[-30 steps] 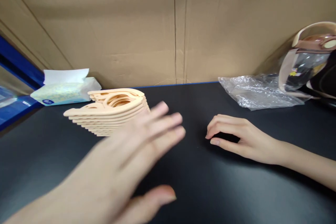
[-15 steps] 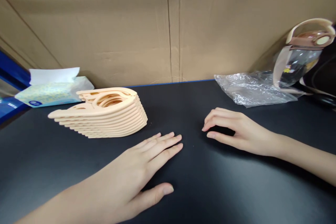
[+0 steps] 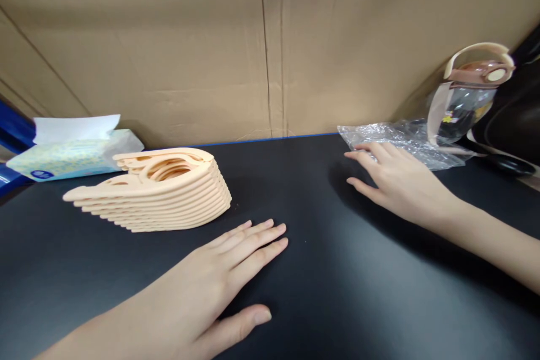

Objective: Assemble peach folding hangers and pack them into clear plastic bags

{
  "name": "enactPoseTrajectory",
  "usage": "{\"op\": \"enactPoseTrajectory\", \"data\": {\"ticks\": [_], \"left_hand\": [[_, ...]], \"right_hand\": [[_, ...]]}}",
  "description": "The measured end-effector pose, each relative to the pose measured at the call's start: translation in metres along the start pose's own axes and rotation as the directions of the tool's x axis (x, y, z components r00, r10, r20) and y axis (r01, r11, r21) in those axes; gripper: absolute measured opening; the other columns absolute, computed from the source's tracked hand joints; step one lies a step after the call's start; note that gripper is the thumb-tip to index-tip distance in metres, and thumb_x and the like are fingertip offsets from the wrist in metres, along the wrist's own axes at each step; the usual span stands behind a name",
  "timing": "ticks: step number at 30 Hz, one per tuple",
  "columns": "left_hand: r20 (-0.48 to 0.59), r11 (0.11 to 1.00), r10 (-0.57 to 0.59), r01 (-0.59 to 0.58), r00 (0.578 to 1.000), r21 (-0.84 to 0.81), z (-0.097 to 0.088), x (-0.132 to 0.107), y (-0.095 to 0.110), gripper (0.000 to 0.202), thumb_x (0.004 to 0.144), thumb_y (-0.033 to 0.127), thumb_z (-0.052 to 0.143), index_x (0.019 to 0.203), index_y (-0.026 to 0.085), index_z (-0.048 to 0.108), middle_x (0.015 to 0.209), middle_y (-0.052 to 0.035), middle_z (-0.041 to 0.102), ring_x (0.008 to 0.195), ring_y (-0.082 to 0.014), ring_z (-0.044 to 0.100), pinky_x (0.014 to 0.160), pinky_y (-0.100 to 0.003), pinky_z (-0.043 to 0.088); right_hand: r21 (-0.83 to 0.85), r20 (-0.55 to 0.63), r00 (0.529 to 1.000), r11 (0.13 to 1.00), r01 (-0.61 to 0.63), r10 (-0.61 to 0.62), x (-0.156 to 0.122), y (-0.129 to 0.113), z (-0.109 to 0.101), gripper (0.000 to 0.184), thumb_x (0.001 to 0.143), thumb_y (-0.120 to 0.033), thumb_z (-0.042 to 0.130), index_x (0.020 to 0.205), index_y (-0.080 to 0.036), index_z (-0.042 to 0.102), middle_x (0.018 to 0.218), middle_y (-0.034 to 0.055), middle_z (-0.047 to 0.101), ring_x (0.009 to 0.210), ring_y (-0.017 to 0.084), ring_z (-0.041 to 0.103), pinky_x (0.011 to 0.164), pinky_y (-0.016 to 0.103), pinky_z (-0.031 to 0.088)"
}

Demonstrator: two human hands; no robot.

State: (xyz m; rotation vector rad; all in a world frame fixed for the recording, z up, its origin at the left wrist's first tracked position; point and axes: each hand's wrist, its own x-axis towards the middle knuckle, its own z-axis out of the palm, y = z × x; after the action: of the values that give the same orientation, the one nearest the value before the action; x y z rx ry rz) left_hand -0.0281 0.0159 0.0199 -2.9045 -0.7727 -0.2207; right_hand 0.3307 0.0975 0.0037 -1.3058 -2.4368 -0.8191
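Observation:
My left hand lies flat on the black table, fingers stretched out and thumb apart, holding nothing. Just beyond it, to the left, is a neat stack of cream-coloured plastic hangers; the hand does not touch them. My right hand is raised over the table with its fingers spread and nothing in them. Behind its fingers lies a crumpled clear plastic bag, partly covered from view by the hand. Whether the fingers touch the bag I cannot tell.
At the back left sits a pack of tissues with one sheet sticking out. A clear water bottle with a brown lid and carrying handle stands at the back right, beside a black object. A cardboard wall closes off the rear.
My right hand has lifted and moved away from me towards the plastic bag, its curled fingers opening out. My left hand stays flat. The whole view has shifted slightly.

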Motion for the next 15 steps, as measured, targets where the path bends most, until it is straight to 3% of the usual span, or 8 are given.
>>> {"op": "enactPoseTrajectory", "data": {"ticks": [3,7,12,15], "left_hand": [[0.008,1.0,0.0,0.0,1.0,0.013,0.0,-0.001,0.0,0.065,0.102,0.04,0.057,0.161,0.02,0.038,0.164,-0.0033,0.044,0.142,-0.0248,0.057,0.114,-0.038,0.052],[0.023,0.998,-0.024,0.025,0.999,-0.053,0.002,-0.001,0.0,0.067,0.101,0.04,0.06,0.162,0.023,0.038,0.163,-0.0033,0.046,0.142,-0.0259,0.057,0.115,-0.038,0.052],[0.04,0.995,-0.037,0.041,0.999,-0.089,0.002,-0.003,0.0,0.067,0.103,0.041,0.058,0.163,0.025,0.035,0.165,-0.0025,0.043,0.144,-0.0251,0.054,0.118,-0.039,0.048],[0.051,0.99,-0.056,0.062,0.997,-0.127,0.001,-0.003,0.001,0.067,0.102,0.04,0.059,0.163,0.027,0.035,0.165,-0.0022,0.043,0.145,-0.0253,0.054,0.12,-0.039,0.047]], "right_hand": [[-0.234,0.065,0.992,0.968,-0.09,0.108,-0.004,0.007,-0.002,0.035,0.101,-0.031,0.054,0.119,-0.004,0.069,0.109,0.0217,0.075,0.092,0.036,0.071,0.077,0.042,0.05],[-0.345,0.112,0.985,0.935,-0.083,0.129,-0.005,0.007,-0.009,0.027,0.1,-0.022,0.049,0.093,-0.009,0.072,0.079,0.0168,0.075,0.075,0.031,0.07,0.069,0.037,0.04],[-0.408,0.015,0.997,0.91,-0.069,0.082,0.0,0.005,-0.02,0.031,0.097,-0.012,0.05,0.069,-0.014,0.065,0.064,0.0139,0.071,0.062,0.027,0.066,0.065,0.036,0.034],[-0.443,-0.087,0.996,0.894,-0.07,0.035,0.005,0.005,-0.027,0.033,0.098,-0.015,0.05,0.069,-0.016,0.066,0.063,0.0105,0.068,0.063,0.027,0.064,0.067,0.037,0.037]]}}
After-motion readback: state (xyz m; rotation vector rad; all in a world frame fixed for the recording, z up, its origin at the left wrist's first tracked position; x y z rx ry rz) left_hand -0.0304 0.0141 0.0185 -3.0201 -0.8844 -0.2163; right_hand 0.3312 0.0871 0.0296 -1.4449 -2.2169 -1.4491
